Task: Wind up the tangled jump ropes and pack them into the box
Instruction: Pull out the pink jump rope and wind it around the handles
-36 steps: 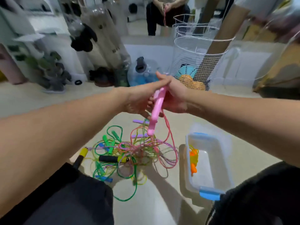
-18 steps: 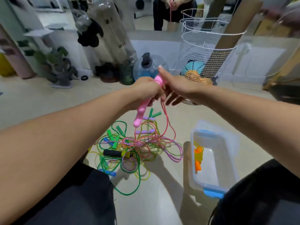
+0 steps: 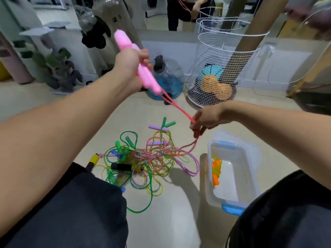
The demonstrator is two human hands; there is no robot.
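Observation:
My left hand [image 3: 131, 66] grips the two pink handles [image 3: 147, 80] of a jump rope, raised above the floor. The pink cord [image 3: 179, 108] runs down and right from the handles to my right hand [image 3: 206, 120], which pinches it. Below that hand the cord drops into a tangled pile of jump ropes [image 3: 146, 158] in green, yellow, purple and pink on the floor. A clear plastic box [image 3: 250, 178] with blue clips stands right of the pile and holds an orange rope [image 3: 215, 172].
A white wire basket [image 3: 225, 56] with balls stands behind, next to a cardboard tube. A blue water jug [image 3: 166, 79] and clear bottles sit at the back. Another person stands far behind. My dark-clothed knees frame the bottom.
My hands have come apart. The left lifted the pink handles up and to the left; the right slid down the cord to the lower right, stretching it taut.

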